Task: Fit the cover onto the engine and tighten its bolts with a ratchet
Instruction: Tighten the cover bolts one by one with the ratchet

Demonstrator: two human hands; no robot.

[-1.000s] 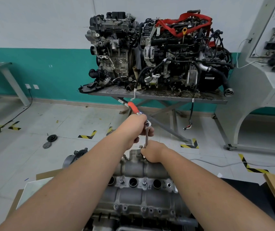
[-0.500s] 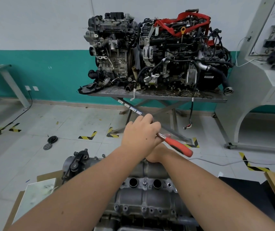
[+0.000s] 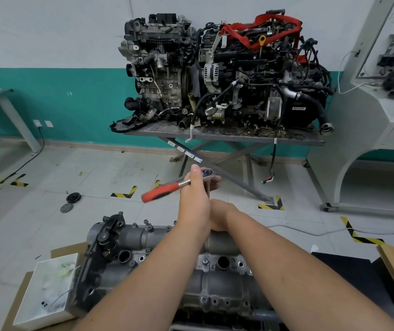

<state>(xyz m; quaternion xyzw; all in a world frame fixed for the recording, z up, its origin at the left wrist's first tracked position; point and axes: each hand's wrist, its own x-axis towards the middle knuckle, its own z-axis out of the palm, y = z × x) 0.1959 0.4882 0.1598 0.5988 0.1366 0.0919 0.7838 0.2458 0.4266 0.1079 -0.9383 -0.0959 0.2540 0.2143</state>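
1. Cover (image 3: 167, 266): grey cast metal, dull and oil-stained, sitting on top of the engine (image 3: 215, 306) at the bottom centre of the view. Two dark round bores show along its middle, with small bolt heads and empty holes dotted around them.
2. At the cover's left end, a black bracket with a small pulley; several bolts stand along the cover's far edge.
3. Ratchet (image 3: 179, 185): chrome head with a red and black handle. The head is above the far edge of the cover; the handle points away to the left. A chrome extension drops from the head towards the cover.
4. Left hand (image 3: 194, 201): fingers wrapped round the ratchet just behind its head.
5. Right hand (image 3: 220, 217): fingers curled down at the foot of the extension, on the cover's far edge; whether it grasps the extension or only steadies it, I cannot tell.
6. Left of the cover: a white box (image 3: 45, 290) on brown cardboard.
7. Beyond the cover: a metal surface (image 3: 224, 136) bearing two dirty engines.
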